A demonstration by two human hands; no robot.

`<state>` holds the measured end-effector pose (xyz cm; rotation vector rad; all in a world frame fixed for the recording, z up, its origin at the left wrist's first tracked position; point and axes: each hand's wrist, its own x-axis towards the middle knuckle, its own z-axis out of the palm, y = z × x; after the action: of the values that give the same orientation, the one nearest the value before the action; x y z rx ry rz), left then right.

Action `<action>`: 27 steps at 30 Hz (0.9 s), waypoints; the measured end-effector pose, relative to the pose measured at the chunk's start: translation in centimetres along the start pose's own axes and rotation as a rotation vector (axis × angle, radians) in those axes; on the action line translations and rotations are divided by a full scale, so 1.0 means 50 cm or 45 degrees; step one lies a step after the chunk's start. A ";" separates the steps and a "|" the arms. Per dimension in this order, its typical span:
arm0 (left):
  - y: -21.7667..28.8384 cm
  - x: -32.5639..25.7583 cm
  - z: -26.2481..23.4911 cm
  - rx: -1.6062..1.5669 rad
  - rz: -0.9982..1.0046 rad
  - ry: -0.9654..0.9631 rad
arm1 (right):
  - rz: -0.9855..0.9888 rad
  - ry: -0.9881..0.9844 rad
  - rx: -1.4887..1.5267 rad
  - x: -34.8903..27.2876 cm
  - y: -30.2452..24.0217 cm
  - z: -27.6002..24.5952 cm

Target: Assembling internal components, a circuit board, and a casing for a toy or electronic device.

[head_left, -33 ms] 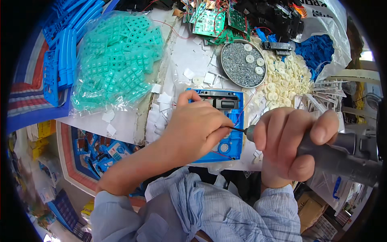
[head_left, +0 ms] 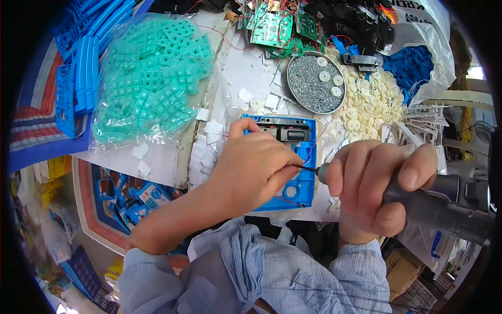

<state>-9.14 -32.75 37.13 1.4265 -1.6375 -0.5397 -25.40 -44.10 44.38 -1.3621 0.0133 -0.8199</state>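
Note:
My right hand [head_left: 374, 188] is wrapped around a dark grey electric screwdriver [head_left: 434, 206], its green-grey chuck [head_left: 323, 173] pointing left. From the chuck a thin dark bit [head_left: 309, 168] runs to the pinched thumb and forefinger of my left hand [head_left: 259, 167]. Whatever else those fingertips hold is hidden. Beneath my left hand lies an open blue plastic housing [head_left: 307, 180], with a black part [head_left: 293, 134] fitted across its far end and thin red wires inside. My left hand covers much of the housing's left side.
A round metal dish of small screws [head_left: 306, 78] stands beyond the housing, beside a heap of cream discs [head_left: 374, 102]. A bag of green keypads [head_left: 151, 78] lies at left. Circuit boards [head_left: 272, 30] and blue strips [head_left: 410, 68] fill the far side.
My right hand and the screwdriver have shifted very slightly left. The left hand and the blue housing look the same.

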 end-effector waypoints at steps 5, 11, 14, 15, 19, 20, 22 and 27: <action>-0.006 0.003 0.003 0.102 0.083 0.072 | 0.008 0.075 -0.034 0.001 0.002 0.016; -0.001 0.019 0.007 0.388 0.071 0.149 | -0.013 0.039 -0.057 0.009 0.016 -0.016; -0.018 0.029 0.026 0.575 0.073 0.208 | -0.222 0.266 -0.044 0.033 0.067 -0.055; -0.042 0.015 0.035 0.621 0.096 0.184 | -0.239 0.310 -0.037 0.036 0.088 -0.063; -0.052 0.013 0.036 0.675 0.114 0.159 | -0.144 0.348 -0.068 0.037 0.125 -0.085; -0.053 0.015 0.038 0.679 0.117 0.157 | -0.115 0.355 -0.072 0.034 0.126 -0.087; -0.052 0.012 0.038 0.690 0.114 0.155 | -0.081 0.359 -0.072 0.027 0.129 -0.082; -0.055 0.014 0.041 0.658 0.109 0.164 | -0.120 0.289 -0.227 0.017 0.157 -0.085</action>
<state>-9.25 -34.53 34.14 1.7044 -1.7984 0.0362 -22.73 -48.34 36.94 -1.4384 0.2047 -1.0703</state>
